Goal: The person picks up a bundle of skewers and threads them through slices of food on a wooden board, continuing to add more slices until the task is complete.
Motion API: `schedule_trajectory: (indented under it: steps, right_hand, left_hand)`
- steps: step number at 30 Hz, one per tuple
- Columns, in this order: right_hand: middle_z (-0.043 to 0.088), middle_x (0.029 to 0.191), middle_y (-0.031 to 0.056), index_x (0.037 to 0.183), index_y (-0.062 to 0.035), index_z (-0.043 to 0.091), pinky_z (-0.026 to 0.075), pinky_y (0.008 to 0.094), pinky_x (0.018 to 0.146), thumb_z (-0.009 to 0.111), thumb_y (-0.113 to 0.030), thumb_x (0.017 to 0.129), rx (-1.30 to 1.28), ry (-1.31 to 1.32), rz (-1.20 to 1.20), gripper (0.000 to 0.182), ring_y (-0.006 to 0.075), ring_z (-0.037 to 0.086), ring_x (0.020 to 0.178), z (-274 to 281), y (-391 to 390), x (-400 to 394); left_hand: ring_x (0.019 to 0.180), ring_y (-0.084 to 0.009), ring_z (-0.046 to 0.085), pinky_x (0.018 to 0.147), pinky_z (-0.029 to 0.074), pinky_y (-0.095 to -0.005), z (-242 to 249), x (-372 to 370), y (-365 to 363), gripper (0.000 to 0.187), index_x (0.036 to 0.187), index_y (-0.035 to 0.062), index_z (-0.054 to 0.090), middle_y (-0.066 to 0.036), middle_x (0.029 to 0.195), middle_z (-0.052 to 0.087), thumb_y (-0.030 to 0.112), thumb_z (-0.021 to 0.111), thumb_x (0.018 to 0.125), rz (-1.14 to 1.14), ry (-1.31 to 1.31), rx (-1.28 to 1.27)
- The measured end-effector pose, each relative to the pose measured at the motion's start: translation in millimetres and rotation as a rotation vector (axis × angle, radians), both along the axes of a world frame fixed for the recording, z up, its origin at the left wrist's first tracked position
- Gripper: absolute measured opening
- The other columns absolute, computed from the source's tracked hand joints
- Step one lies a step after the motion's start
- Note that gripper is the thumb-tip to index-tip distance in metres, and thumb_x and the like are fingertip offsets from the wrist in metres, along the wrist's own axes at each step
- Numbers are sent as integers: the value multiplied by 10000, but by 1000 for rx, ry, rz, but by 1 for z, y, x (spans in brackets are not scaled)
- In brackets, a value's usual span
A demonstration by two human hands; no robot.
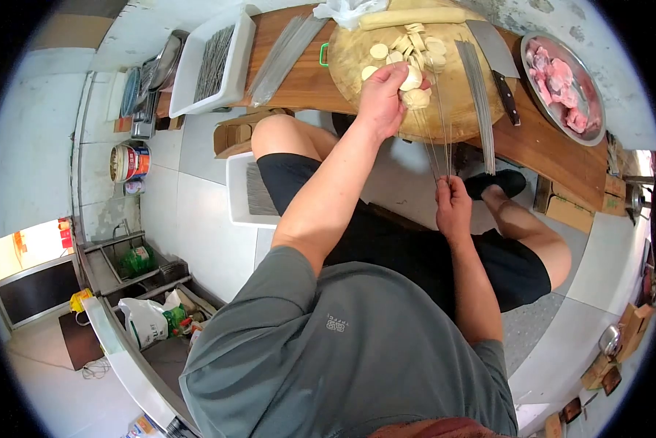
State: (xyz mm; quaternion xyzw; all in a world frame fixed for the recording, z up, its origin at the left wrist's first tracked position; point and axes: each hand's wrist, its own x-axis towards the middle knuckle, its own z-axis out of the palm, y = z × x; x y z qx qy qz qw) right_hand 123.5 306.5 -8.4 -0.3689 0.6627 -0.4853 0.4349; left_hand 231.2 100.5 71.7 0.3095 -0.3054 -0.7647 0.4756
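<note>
My left hand (383,99) is closed around pale round food slices (416,98) threaded at the upper ends of thin skewers (428,142). Lower down, near my knees, my right hand (453,204) grips the other ends of these skewers, several of them fanning upward. Beneath and beyond the left hand is a round wooden chopping board (346,55). More cut slices (435,47) are heaped on it, and an uncut pale log (413,18) lies along its far edge. A bundle of bare skewers (477,102) rests across the board's right side, its ends jutting past the front edge.
A cleaver (497,55) lies right of the bundle, handle toward me. Beyond it stands a metal bowl (599,109) of raw meat (558,82). To the left are bagged skewers (287,55) and a white bin (239,69) full of skewers. Another white bin (238,191) sits by my left leg.
</note>
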Motion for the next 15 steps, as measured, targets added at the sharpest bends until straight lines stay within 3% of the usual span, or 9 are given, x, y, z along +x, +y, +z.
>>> schedule_trajectory:
  steps: [15]
  right_hand:
    - [480, 670, 96, 870, 6, 532, 418, 308, 622, 499, -278, 962, 68, 45, 21, 301, 151, 446, 647, -3, 1, -4]
  left_hand:
    - [825, -235, 660, 740, 542, -335, -1, 0, 8, 235, 992, -43, 587, -142, 898, 657, 182, 535, 948, 5, 4, 5]
